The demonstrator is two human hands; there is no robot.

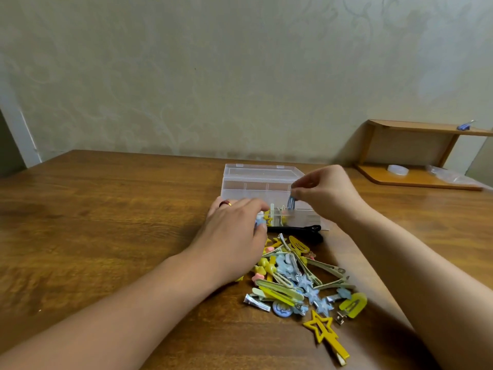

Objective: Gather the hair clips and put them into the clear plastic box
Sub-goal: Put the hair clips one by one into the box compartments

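The clear plastic box [256, 186] stands open on the wooden table, its lid tipped back, with a few yellow clips inside its front part. My right hand [326, 193] pinches a small blue hair clip [291, 202] over the box. My left hand [234, 228] rests at the box's front left corner, its fingers closed on a blue and yellow clip [262, 221]. A pile of yellow, blue and silver hair clips [296, 279] lies between my forearms. A black clip [296, 230] lies against the box front. A yellow star clip [324, 333] lies nearest to me.
A wooden shelf unit [416, 153] stands at the back right against the wall, with a roll of tape [398, 170], a plastic bag [448, 175] and a blue clip [464, 126] on top. The table [106, 209] stretches bare to the left.
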